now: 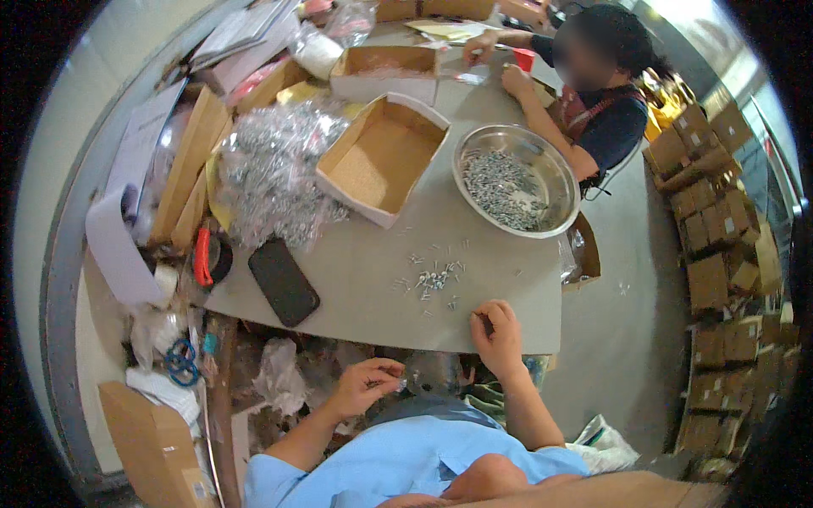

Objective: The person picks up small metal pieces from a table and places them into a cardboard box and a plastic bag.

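My left hand (370, 386) is just below the table's front edge, thumb and fingers pinched on what looks like a small clear plastic bag (405, 384) with a shiny glint. My right hand (498, 335) rests at the front edge of the table, its fingers curled in; whatever they hold, if anything, is hidden. A loose scatter of small metal screws (436, 278) lies on the tabletop just ahead of the right hand. Beyond it stands a wide steel bowl (565, 222) partly filled with more small metal screws.
An open cardboard tray (381, 165) sits beside a heap of filled clear bags (275, 169). A black phone (284, 282) and a tape roll (212, 256) lie at the left. Across the table a co-worker (593, 93) handles small items. Stacked cartons (720, 229) line the right.
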Demonstrator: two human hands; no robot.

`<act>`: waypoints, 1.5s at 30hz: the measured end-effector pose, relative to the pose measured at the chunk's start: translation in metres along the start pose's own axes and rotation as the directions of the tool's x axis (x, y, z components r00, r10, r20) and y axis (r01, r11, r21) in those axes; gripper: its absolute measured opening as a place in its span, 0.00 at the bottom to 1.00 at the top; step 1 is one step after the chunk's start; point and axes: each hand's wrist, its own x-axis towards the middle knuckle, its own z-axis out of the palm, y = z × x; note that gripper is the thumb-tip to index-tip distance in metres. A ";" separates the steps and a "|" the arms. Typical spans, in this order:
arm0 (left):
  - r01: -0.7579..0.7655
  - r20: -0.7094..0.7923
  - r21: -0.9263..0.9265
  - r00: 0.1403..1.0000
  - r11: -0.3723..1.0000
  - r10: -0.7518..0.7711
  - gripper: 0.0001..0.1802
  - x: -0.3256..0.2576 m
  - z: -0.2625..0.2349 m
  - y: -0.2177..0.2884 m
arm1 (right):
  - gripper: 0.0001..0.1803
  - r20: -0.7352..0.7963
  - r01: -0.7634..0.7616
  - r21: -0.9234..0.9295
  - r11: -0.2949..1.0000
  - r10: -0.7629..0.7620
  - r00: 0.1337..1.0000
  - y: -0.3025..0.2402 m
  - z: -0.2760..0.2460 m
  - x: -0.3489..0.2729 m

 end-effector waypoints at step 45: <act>0.220 0.348 -0.262 0.930 0.940 -0.121 0.29 0.007 0.092 -0.089 | 0.18 0.065 0.084 -0.252 0.964 -0.070 0.995 -0.040 0.057 0.034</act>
